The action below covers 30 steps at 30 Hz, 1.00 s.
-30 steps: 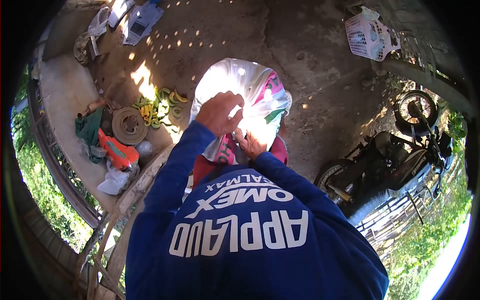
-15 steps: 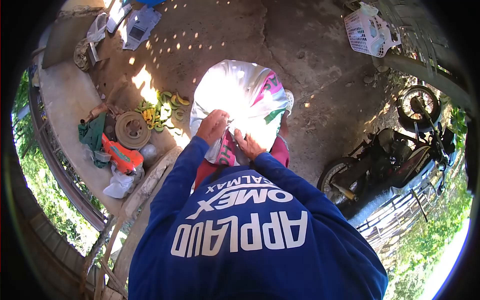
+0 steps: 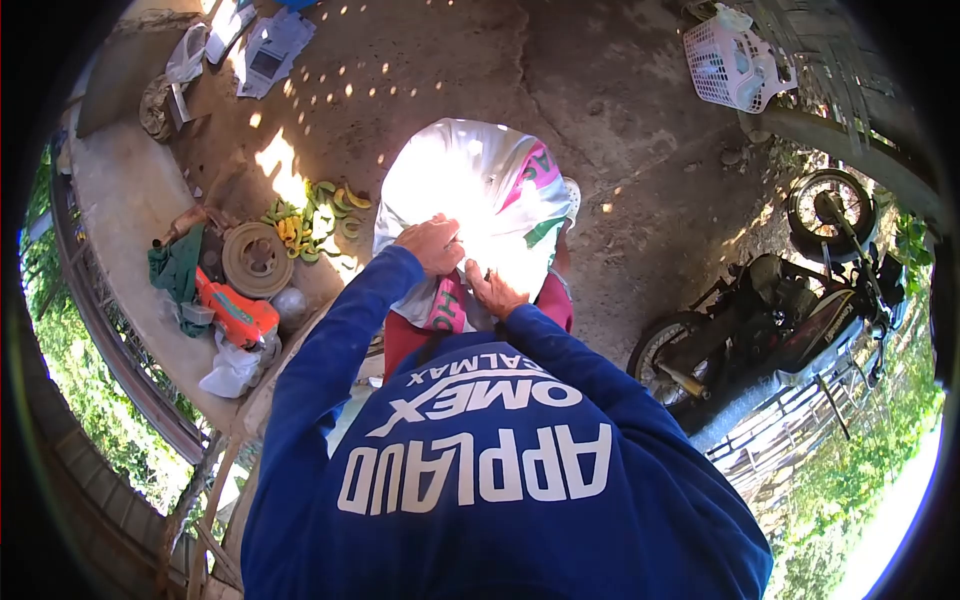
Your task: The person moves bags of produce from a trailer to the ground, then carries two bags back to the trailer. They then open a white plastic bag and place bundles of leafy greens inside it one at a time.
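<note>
A large, full white sack (image 3: 440, 165) with pink and green print stands in front of my legs, its upper part washed out by bright sunlight. On its left side, my left hand (image 3: 432, 246) has its fingers closed on the sack's material. My right hand (image 3: 495, 290) is just to the right and a little lower, its fingers bent and pinched on the same sack. A small gap separates the two hands. Glare hides the detail at the fingertips.
Left, a ledge (image 3: 125, 220) holds a round brown object (image 3: 258, 260), an orange item (image 3: 238, 312) and a plastic bag (image 3: 232, 368). Green and yellow bananas (image 3: 312, 222) lie beside it. Right are a motorcycle (image 3: 780, 310) and a white basket (image 3: 725, 68). Papers (image 3: 272, 52) lie at upper left.
My left hand has shifted slightly to the right and up along the sack, closer to my right hand. The whole view has moved a little.
</note>
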Each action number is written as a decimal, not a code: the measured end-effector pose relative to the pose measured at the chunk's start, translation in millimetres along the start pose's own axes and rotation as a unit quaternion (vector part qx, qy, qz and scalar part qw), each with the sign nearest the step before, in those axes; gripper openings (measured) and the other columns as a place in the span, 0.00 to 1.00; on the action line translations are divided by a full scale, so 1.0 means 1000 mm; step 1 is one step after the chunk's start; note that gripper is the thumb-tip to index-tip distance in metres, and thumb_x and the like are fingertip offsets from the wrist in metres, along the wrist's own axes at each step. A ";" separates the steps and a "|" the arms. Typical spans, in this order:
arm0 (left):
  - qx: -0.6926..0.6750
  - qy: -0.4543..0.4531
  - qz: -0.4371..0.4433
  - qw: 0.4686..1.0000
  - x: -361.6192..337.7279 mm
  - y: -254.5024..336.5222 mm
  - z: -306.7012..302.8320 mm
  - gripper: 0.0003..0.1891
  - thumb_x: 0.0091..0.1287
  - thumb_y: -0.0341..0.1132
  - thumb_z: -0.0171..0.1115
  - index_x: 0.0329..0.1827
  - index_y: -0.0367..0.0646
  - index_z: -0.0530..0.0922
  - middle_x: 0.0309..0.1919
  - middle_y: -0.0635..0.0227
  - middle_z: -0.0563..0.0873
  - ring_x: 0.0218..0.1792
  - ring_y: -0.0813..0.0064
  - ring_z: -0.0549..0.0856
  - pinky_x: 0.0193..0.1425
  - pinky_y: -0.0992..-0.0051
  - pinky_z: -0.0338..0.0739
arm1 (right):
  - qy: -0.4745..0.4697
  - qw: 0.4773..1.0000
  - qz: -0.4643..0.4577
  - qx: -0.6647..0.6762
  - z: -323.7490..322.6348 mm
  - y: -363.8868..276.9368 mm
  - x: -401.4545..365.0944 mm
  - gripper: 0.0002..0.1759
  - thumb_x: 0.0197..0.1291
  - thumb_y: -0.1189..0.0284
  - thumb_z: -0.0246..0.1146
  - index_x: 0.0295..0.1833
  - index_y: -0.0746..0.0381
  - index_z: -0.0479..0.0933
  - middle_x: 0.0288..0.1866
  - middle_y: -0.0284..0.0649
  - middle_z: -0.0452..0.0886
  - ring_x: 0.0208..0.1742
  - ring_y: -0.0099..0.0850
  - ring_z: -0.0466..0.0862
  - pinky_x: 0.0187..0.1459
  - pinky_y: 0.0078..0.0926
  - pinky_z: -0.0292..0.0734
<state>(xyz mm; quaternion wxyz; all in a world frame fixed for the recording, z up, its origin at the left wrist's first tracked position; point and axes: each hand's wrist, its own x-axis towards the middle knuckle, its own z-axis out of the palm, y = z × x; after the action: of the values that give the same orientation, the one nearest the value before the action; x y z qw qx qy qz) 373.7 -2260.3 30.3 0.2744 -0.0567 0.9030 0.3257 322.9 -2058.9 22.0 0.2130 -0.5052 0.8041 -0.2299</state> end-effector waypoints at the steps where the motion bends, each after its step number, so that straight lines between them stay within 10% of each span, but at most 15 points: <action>1: -0.004 0.009 0.013 1.000 0.000 -0.003 0.002 0.13 0.53 0.38 0.48 0.35 0.37 0.71 0.35 0.47 0.77 0.42 0.52 0.76 0.47 0.60 0.70 | 0.024 0.999 0.012 0.028 0.000 0.000 0.001 0.19 0.54 0.67 0.54 0.54 0.48 0.70 0.24 0.42 0.76 0.21 0.37 0.76 0.21 0.38 0.69; 11: -0.230 0.130 0.007 0.965 -0.013 0.007 -0.023 0.10 0.54 0.35 0.50 0.35 0.38 0.71 0.29 0.53 0.78 0.36 0.55 0.76 0.43 0.65 0.70 | -0.095 0.984 -0.076 -0.129 0.013 0.008 -0.003 0.23 0.55 0.73 0.50 0.58 0.62 0.65 0.46 0.42 0.74 0.33 0.35 0.77 0.36 0.31 0.74; 17: -0.018 0.087 0.107 0.990 -0.005 0.015 -0.045 0.05 0.53 0.30 0.52 0.27 0.39 0.74 0.29 0.61 0.75 0.33 0.62 0.78 0.35 0.65 0.74 | 0.008 0.970 -0.145 -0.193 0.017 0.013 0.003 0.22 0.55 0.71 0.50 0.58 0.58 0.66 0.37 0.42 0.76 0.30 0.35 0.77 0.33 0.32 0.74; 25: -0.115 -0.045 -0.109 0.986 0.016 0.019 -0.047 0.16 0.50 0.41 0.48 0.30 0.36 0.78 0.33 0.45 0.80 0.38 0.50 0.80 0.44 0.61 0.72 | 0.056 0.996 -0.038 -0.061 -0.015 0.003 0.018 0.21 0.54 0.68 0.54 0.56 0.50 0.68 0.31 0.42 0.75 0.29 0.36 0.76 0.28 0.38 0.72; 30: -0.050 0.007 -0.060 0.997 0.015 0.016 -0.029 0.17 0.51 0.41 0.47 0.29 0.36 0.76 0.33 0.46 0.79 0.39 0.49 0.78 0.45 0.60 0.72 | 0.098 0.992 -0.056 -0.057 -0.013 0.007 0.020 0.21 0.53 0.69 0.55 0.55 0.50 0.68 0.31 0.43 0.76 0.27 0.38 0.76 0.28 0.40 0.72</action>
<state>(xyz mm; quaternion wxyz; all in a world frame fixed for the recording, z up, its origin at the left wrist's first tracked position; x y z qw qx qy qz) 343.3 -2264.3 49.7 0.2838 -0.1266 0.8825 0.3531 302.2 -2072.3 26.1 0.0907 -0.5363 0.8031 -0.2434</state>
